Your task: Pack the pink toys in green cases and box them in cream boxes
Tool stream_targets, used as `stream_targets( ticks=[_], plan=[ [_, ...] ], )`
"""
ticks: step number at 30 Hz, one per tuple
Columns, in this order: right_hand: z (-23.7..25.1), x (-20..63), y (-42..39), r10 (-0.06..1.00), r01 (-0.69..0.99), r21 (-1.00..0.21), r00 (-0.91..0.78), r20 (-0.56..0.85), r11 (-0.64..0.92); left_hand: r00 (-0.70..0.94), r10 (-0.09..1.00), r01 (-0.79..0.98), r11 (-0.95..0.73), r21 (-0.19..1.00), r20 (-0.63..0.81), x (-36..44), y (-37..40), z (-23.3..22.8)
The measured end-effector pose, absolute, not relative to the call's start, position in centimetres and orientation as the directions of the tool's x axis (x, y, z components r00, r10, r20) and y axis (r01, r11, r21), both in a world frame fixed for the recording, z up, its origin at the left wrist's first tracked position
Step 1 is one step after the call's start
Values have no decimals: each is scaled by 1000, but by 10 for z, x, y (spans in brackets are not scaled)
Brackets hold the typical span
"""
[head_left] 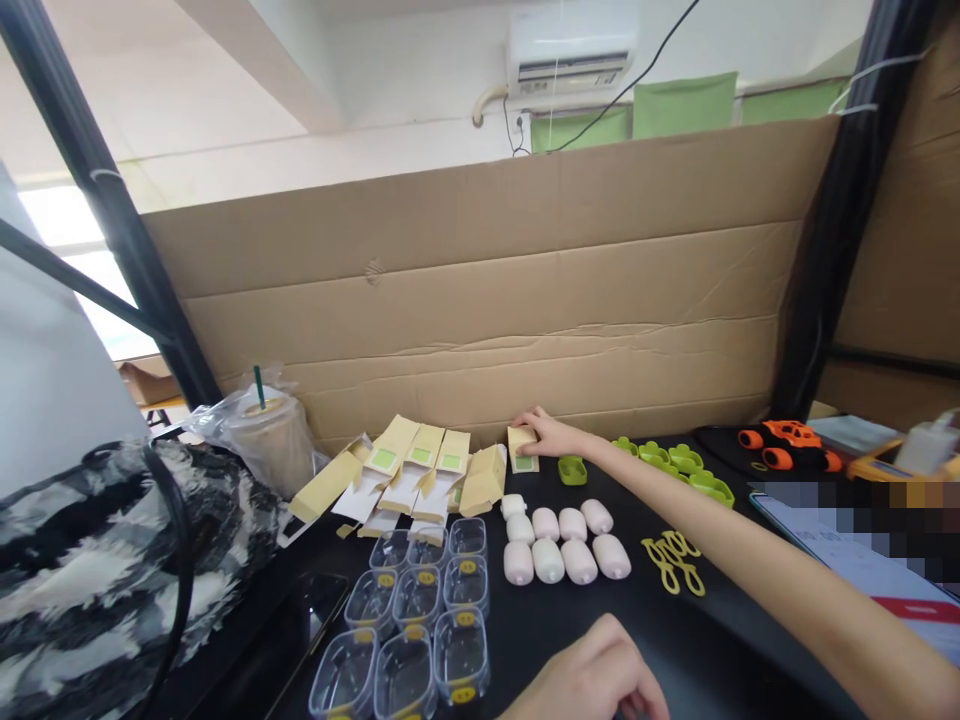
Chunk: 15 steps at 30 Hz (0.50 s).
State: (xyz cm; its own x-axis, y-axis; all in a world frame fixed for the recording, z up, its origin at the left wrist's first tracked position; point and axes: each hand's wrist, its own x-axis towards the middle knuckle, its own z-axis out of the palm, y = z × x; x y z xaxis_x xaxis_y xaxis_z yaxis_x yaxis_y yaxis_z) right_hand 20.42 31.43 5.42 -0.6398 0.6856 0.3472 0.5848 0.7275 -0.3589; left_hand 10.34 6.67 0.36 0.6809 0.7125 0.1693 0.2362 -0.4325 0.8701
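The black surface [675,640] is bare in a strip running from the near edge up between the rows of pale pink rounded plastic capsules [564,545] and the small yellow looped clips [673,562], and a hand could pass there to the tall brown corrugated cardboard wall [480,320] that closes off the back. To the left the way is crowded by clear plastic tubs with yellow tabs [420,620] and flat tan cardboard cartons with green windows [409,465], with a bagged paper cup [266,435] and a black-and-white patterned bag [90,560] beyond. To the right stand lime-green plastic pieces [675,465], an orange and black toy car [787,445] and the outstretched right forearm [750,550], which crosses the surface diagonally.
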Motion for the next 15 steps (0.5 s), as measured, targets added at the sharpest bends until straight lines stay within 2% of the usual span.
stream_targets(
  ticks=[5,10,15],
  plan=[
    [50,204,314,684,614,-308,-608,403,727,627,768,296,-391,871,132,104,66,10],
    [53,202,304,689,645,-277,-567,450,712,555,815,348,-406,845,163,104,65,16],
    [63,236,276,703,666,-274,-543,459,693,533,829,400,-422,813,169,105,62,19]
  ],
)
